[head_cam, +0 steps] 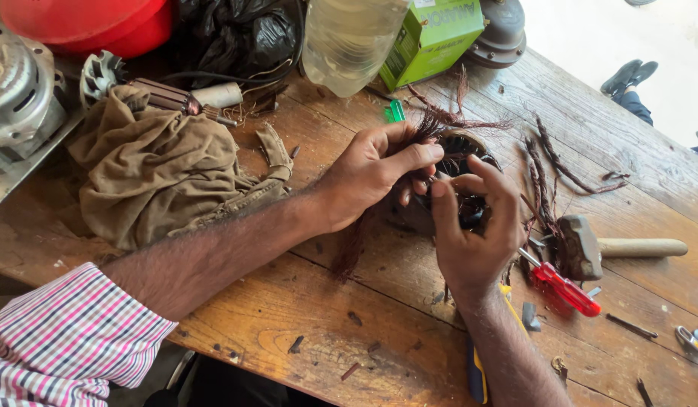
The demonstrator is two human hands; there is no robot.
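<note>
Bench: worn wooden table, littered with wire scraps; pale floor at 1 o'clock.
Stator: dark motor stator at centre, under both hands.
Left hand: fingers pinched on a copper wire bundle at the stator's 11 o'clock.
Right hand: fingers closed around a red-handled screwdriver, tip in the windings.
Risk: a slipping tip would likely jab the left fingers; stiff strands may prick.
Hammer: at 3 o'clock, untouched.
</note>
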